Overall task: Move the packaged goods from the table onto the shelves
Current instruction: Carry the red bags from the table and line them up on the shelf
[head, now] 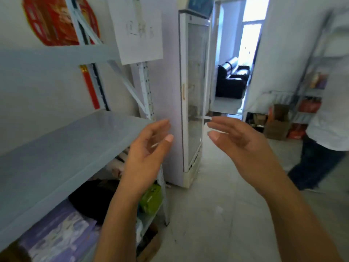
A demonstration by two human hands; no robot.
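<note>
Both hands are empty. The left hand point(145, 148) and the right hand point(239, 140) are raised in front of the body with palms turned toward each other. Their fingers are loosely spread and gently curved, and nothing is between them.

In the head view, the only one, the pale grey-blue metal shelf board point(62, 148) lies to the left of the left hand, which is clearly the nearer of the two. That hand's fingertips sit just beside the board's far front corner, by the white perforated upright post point(147, 87). The board's long axis runs from the lower left of the frame away toward that post, and its top is bare. A second grey-blue board point(56, 55) hangs above it.

On the level below lie flat purple printed packs point(62, 229), a black soft bag point(92, 199) and a green wrapped packet point(151, 199).

Ahead, between the hands, stands a tall white glass-door fridge point(194, 91). To the far right a person in a white shirt point(330, 110) stands near brown cardboard boxes point(277, 123) on the floor.

The table and the packaged goods on it are not in frame, so I cannot tell which way they lie from the hands. My judgement is that the coming move is a fetch. It would be a turn away from the shelf toward the table, and the bare board would receive whatever comes back, entered from its open front edge on the left-hand side.
</note>
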